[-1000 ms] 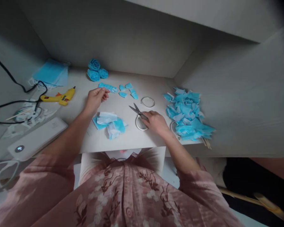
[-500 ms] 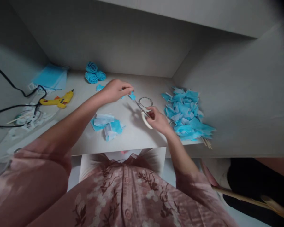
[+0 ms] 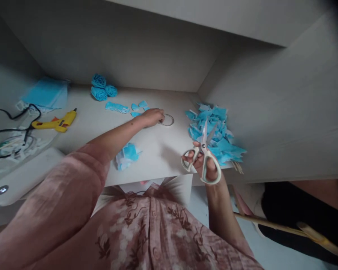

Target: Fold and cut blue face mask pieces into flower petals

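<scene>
Grasping the scissors [image 3: 204,147], the right hand [image 3: 200,161] is curling its fingers around the handles, with parts of the hand showing through both loops. The blades are standing apart and pointing toward about 12 o'clock, just beyond the fingers.

From the scissors, a white power bank [image 3: 28,176] is lying well off toward 8 o'clock, and blue-and-white scraps [image 3: 129,155] are resting near 9 o'clock. Thin sticks [image 3: 237,167] are poking out from under the near end of a heap of blue pieces [image 3: 221,137], which is spreading around 1 to 3 o'clock.

Farther in, the left hand [image 3: 154,117] is reaching over the table [image 3: 154,142], its fingertips meeting the left edge of a wire ring [image 3: 168,120]. The ring is extending toward 3 o'clock from them; whether they are pinching it, one cannot tell. Blue petals [image 3: 134,107] are lying toward 10 o'clock from that hand, partly behind it, with a yellow glue gun [image 3: 56,123] sitting well off at 9 o'clock. Farthest, three blue rosettes [image 3: 99,93] are clustering around 10 o'clock.
</scene>
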Available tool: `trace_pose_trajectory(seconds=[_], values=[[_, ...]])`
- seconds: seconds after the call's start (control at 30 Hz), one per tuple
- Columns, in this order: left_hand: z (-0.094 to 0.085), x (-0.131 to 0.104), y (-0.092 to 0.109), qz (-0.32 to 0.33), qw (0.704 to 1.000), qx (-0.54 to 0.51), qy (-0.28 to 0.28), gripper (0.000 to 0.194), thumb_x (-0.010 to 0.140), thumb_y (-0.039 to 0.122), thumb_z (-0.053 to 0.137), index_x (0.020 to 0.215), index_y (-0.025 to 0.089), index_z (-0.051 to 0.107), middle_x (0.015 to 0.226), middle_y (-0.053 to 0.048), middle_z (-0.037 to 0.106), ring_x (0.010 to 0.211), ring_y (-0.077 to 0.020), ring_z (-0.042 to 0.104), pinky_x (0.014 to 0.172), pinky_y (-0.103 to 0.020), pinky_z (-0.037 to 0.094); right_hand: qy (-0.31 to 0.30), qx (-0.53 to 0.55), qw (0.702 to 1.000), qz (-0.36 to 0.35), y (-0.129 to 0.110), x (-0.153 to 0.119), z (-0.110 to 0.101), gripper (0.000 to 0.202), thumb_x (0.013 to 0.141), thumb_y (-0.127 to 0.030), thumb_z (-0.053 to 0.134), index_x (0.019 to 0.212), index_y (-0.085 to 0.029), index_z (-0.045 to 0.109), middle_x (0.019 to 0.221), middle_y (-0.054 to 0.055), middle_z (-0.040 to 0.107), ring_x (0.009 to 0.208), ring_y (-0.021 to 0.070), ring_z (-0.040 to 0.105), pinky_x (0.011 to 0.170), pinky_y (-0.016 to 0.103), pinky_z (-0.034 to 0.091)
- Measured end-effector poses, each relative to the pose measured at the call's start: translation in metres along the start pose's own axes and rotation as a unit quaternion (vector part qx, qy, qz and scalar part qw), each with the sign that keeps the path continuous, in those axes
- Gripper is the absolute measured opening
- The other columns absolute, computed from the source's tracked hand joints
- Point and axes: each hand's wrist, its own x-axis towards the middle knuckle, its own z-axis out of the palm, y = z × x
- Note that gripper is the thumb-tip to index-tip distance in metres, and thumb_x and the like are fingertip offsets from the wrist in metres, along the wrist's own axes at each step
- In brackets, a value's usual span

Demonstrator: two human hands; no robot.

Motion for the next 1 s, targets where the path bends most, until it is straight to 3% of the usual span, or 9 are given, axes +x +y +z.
trace_pose_trajectory(seconds=[0.1,0.17,0.23,0.3,0.4,0.47,0.63,0.77,1.0], values=[[-0.01,-0.006,0.007,-0.059,0.998,-0.021,-0.015,0.017,0.081,0.016,0.059,0.087,0.017,0.075,0.106,-0.01,0.072,0.094,-0.0201,0.062,0.071,-0.03,0.035,0.007,-0.016,1.0,0.008,0.004,-0.002,-0.005,0.066,0.073,-0.064,0.083,0.126,-0.028,0.068,0.088,0.003,0.072,0.076,0.0173,0.067,0.091,0.044,0.064],[-0.024,-0.019,0.018,-0.12,0.985,-0.121,0.007,0.015,0.086,0.022,0.06,0.094,0.017,0.071,0.096,-0.007,0.073,0.078,-0.0157,0.062,0.067,-0.028,0.036,0.0,-0.02,1.0,0.011,0.005,-0.001,-0.007,0.069,0.073,-0.064,0.084,0.127,-0.026,0.067,0.089,0.003,0.071,0.077,0.0173,0.067,0.09,0.043,0.064],[-0.04,-0.04,0.03,-0.157,0.936,-0.313,0.044,0.012,0.088,0.02,0.057,0.096,0.017,0.064,0.09,-0.005,0.073,0.063,-0.012,0.059,0.063,-0.027,0.04,-0.004,-0.021,1.0,0.009,0.006,0.001,-0.006,0.069,0.073,-0.066,0.083,0.128,-0.026,0.067,0.09,0.003,0.07,0.077,0.0169,0.065,0.088,0.042,0.064],[-0.056,-0.066,0.041,-0.135,0.874,-0.454,0.108,0.007,0.087,0.021,0.06,0.093,0.018,0.059,0.087,-0.005,0.073,0.061,-0.0113,0.061,0.064,-0.027,0.045,-0.011,-0.019,1.0,0.006,0.005,0.004,-0.002,0.066,0.075,-0.065,0.081,0.127,-0.027,0.066,0.091,0.003,0.068,0.077,0.0163,0.062,0.085,0.039,0.063],[-0.071,-0.108,0.051,-0.131,0.799,-0.556,0.19,0.019,0.084,0.029,0.071,0.092,0.017,0.059,0.084,-0.004,0.073,0.063,-0.0111,0.063,0.065,-0.026,0.049,-0.05,-0.002,0.999,0.009,0.004,0.012,0.013,0.059,0.079,-0.063,0.078,0.126,-0.029,0.066,0.09,0.003,0.063,0.078,0.0158,0.059,0.076,0.032,0.06],[-0.072,-0.131,0.052,-0.143,0.77,-0.584,0.212,0.026,0.083,0.036,0.076,0.09,0.017,0.06,0.083,-0.003,0.072,0.063,-0.0105,0.063,0.064,-0.025,0.049,-0.092,0.005,0.996,0.02,0.004,0.019,0.027,0.058,0.08,-0.064,0.076,0.125,-0.029,0.065,0.09,0.003,0.062,0.078,0.016,0.058,0.072,0.031,0.058],[-0.063,-0.165,0.045,-0.155,0.733,-0.618,0.239,0.034,0.084,0.046,0.077,0.088,0.014,0.064,0.083,-0.005,0.071,0.064,-0.0119,0.064,0.064,-0.026,0.051,-0.197,-0.006,0.977,0.085,0.007,0.038,0.063,0.066,0.081,-0.071,0.071,0.127,-0.025,0.062,0.093,0.005,0.063,0.079,0.0167,0.061,0.077,0.035,0.06],[-0.057,-0.174,0.042,-0.151,0.703,-0.647,0.253,0.038,0.083,0.049,0.077,0.091,0.013,0.068,0.081,-0.006,0.072,0.064,-0.0137,0.066,0.065,-0.027,0.052,-0.278,-0.005,0.951,0.138,0.01,0.05,0.087,0.055,0.088,-0.065,0.068,0.121,-0.021,0.066,0.092,0.004,0.065,0.076,0.0144,0.064,0.072,0.03,0.06],[-0.049,-0.18,0.046,-0.126,0.693,-0.67,0.236,0.041,0.081,0.051,0.077,0.093,0.012,0.071,0.082,-0.007,0.073,0.067,-0.0157,0.068,0.07,-0.029,0.054,-0.309,-0.023,0.934,0.176,0.015,0.064,0.111,0.052,0.09,-0.063,0.069,0.116,-0.018,0.067,0.092,0.003,0.068,0.071,0.0116,0.066,0.065,0.026,0.058]])
